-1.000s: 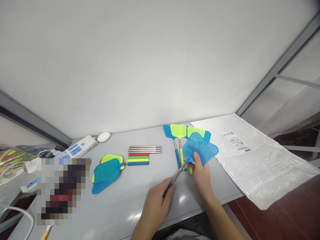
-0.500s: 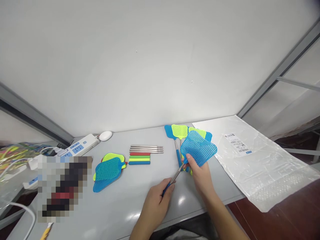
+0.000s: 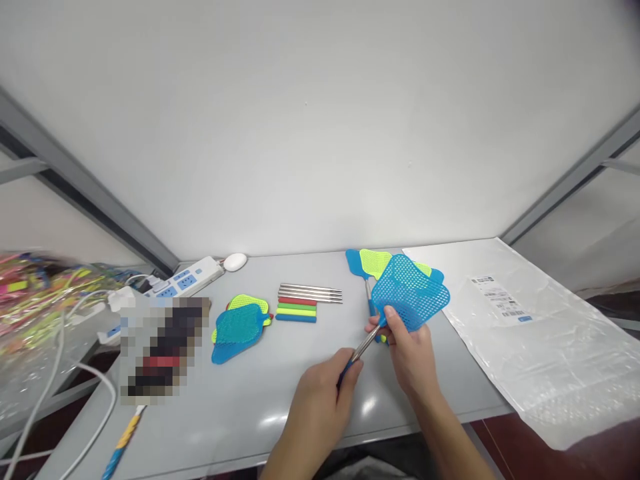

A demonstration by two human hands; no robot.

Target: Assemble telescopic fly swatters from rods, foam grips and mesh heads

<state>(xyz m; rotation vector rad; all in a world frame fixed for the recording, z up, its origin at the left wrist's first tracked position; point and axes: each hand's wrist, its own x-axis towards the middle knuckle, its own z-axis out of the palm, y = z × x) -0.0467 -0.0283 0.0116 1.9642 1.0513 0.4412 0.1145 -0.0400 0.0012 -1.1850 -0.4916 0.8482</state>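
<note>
Between my hands is a blue fly swatter (image 3: 414, 291) with a perforated head and a metal rod. My left hand (image 3: 330, 390) is closed around its blue handle. My right hand (image 3: 407, 340) pinches the neck where the head meets the rod. Behind it on the table lie more swatters in blue and yellow-green, among them a yellow-green swatter head (image 3: 375, 262), partly hidden by the held one. To the left are several metal rods (image 3: 310, 293) above a row of coloured handles (image 3: 297, 311). Further left is a pile of loose swatter heads (image 3: 239, 330), blue on top.
A white plastic mailing bag (image 3: 480, 320) with a label covers the table's right side. At the left are a power strip (image 3: 187, 279), a white mouse (image 3: 235, 261), white cables (image 3: 107, 393), a blurred-out object (image 3: 170, 347) and plastic-wrapped colourful items (image 3: 45, 293).
The view has turned slightly left, so the table things appear shifted right. Both hands keep their hold on the blue fly swatter, with little visible movement along it.
</note>
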